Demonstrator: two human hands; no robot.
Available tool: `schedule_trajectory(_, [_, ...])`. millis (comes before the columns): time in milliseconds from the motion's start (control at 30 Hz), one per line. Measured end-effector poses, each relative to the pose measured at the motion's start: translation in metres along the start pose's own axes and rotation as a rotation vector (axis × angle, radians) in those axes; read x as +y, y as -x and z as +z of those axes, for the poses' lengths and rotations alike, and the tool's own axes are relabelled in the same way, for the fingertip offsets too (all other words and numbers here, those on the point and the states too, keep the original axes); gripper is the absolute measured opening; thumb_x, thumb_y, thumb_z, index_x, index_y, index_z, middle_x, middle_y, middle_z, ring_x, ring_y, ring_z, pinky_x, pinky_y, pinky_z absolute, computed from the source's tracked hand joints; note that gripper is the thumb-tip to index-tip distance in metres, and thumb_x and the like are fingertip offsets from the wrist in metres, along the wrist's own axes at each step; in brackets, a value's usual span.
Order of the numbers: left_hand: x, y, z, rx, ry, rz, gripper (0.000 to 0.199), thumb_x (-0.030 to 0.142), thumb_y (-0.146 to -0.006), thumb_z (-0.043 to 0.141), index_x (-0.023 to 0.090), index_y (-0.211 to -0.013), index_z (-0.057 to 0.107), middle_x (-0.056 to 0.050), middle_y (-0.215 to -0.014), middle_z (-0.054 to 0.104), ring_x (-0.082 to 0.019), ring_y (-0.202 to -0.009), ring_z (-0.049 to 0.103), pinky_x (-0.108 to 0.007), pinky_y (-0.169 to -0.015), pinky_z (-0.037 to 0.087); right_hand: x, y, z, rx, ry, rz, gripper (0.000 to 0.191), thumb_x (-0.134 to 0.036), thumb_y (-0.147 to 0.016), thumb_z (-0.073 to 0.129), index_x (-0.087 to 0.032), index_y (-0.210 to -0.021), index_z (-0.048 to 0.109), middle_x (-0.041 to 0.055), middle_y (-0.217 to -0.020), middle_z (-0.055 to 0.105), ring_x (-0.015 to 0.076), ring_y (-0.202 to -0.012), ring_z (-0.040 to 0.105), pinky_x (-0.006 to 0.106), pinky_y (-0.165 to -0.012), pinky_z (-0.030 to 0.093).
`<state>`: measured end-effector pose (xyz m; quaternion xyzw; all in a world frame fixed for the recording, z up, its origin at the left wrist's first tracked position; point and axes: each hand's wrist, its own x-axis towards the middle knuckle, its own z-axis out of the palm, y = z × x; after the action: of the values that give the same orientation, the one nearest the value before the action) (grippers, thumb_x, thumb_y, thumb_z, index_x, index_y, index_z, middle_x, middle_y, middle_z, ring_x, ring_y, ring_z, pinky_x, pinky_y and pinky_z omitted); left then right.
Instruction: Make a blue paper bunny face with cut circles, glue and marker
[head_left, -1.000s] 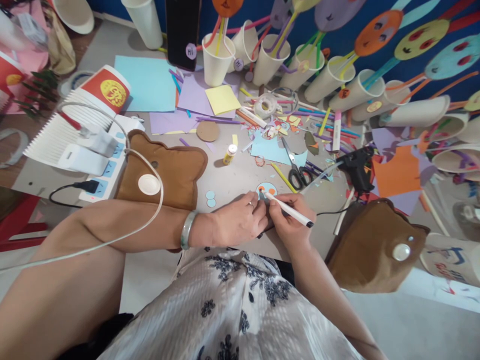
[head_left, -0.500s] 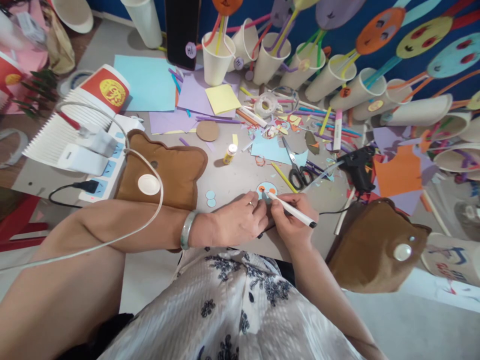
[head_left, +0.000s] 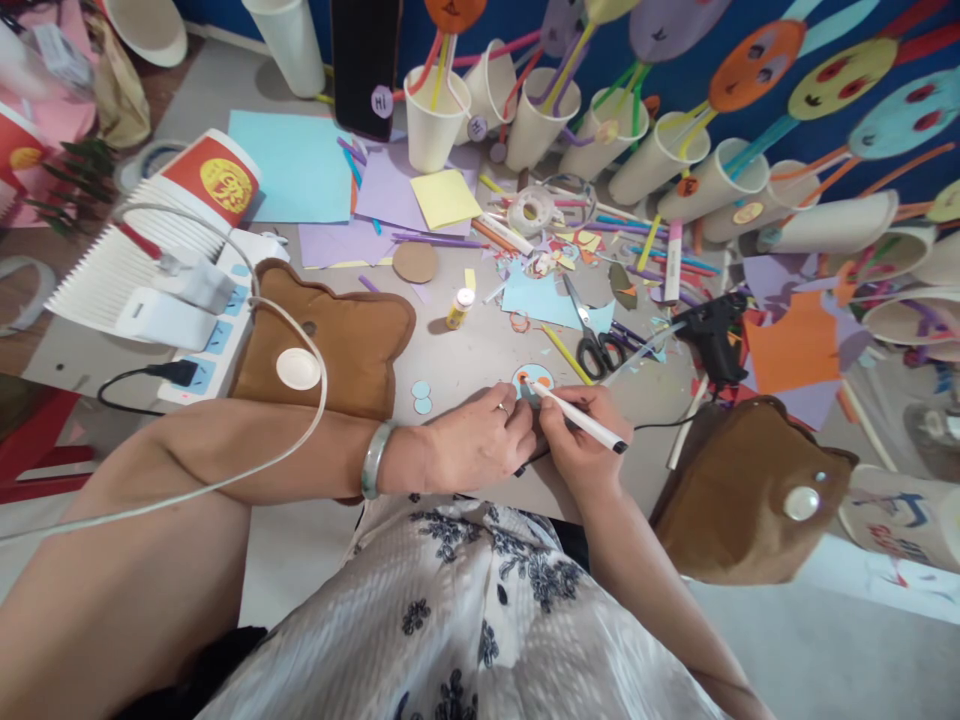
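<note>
My right hand [head_left: 585, 435] is closed round a white marker [head_left: 589, 420], its tip on a small light-blue paper face [head_left: 534, 378] with orange spots. My left hand [head_left: 480, 437], with a ring and a bangle, lies bent-fingered on the table at the lower left edge of that face; whether its fingers pinch the paper is hidden. Two small blue paper circles [head_left: 421, 397] lie left of this hand. A small yellow glue bottle [head_left: 460, 308] stands above it. Black scissors [head_left: 596, 345] lie beyond my right hand.
Brown padded cushions [head_left: 337, 340] flank the work spot. A glue gun [head_left: 712, 340] lies at the right, a power strip [head_left: 217, 345] with a looping cable at the left. Paper cups [head_left: 540, 115] with paper faces line the back, behind paper scraps [head_left: 559, 260].
The marker's tip has shifted slightly left on the paper face, and my right hand has moved a little with it. My left hand has stayed in place.
</note>
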<state>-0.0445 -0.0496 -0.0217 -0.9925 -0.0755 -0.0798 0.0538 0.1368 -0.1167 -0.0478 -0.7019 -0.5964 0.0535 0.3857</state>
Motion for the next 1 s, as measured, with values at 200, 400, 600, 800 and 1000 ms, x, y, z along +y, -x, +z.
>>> schedule_trajectory(200, [0.001,0.0,0.001,0.013,-0.009,-0.006,0.034,0.012,-0.101,0.043,0.009,-0.122,0.069,-0.02,-0.124,0.072,-0.028,-0.107,0.068,-0.046,-0.099,0.042,-0.001,-0.001,-0.001,-0.009,0.003,-0.026,0.007,-0.028,-0.089,0.069,-0.021,-0.088,0.068,-0.0005,-0.071,0.075,0.0166,-0.06,0.071,0.027,-0.057,0.055])
schedule_trajectory(400, [0.0,0.0,0.001,0.045,-0.019,-0.006,0.034,0.011,-0.101,0.042,0.009,-0.119,0.07,-0.02,-0.121,0.073,-0.028,-0.106,0.069,-0.046,-0.099,0.043,-0.004,-0.002,-0.002,-0.01,0.019,0.007,0.009,-0.03,-0.087,0.068,-0.022,-0.085,0.067,-0.0003,-0.07,0.074,0.0173,-0.059,0.07,0.029,-0.058,0.056])
schedule_trajectory(600, [0.0,0.0,0.001,0.045,0.005,-0.009,0.036,0.01,-0.101,0.04,0.01,-0.119,0.071,-0.018,-0.12,0.074,-0.027,-0.103,0.07,-0.045,-0.096,0.044,-0.003,-0.002,0.0,0.024,0.018,0.03,0.008,-0.029,-0.087,0.067,-0.021,-0.083,0.066,0.0005,-0.069,0.073,0.0177,-0.06,0.069,0.029,-0.059,0.056])
schedule_trajectory(800, [0.0,-0.001,0.001,0.023,0.009,-0.009,0.035,0.011,-0.101,0.042,0.008,-0.124,0.069,-0.02,-0.125,0.072,-0.028,-0.105,0.069,-0.045,-0.095,0.044,-0.002,-0.001,0.0,0.026,0.019,0.025,0.008,-0.029,-0.087,0.068,-0.021,-0.085,0.067,0.0015,-0.073,0.074,0.0183,-0.064,0.071,0.03,-0.062,0.057])
schedule_trajectory(1000, [-0.002,0.0,-0.001,0.021,0.027,0.016,0.032,0.01,-0.1,0.045,0.01,-0.118,0.071,-0.017,-0.114,0.074,-0.027,-0.103,0.068,-0.044,-0.093,0.044,0.014,0.006,-0.002,0.166,-0.066,0.107,0.02,-0.04,-0.09,0.067,-0.021,-0.09,0.065,0.005,-0.079,0.073,0.022,-0.068,0.071,0.037,-0.063,0.058])
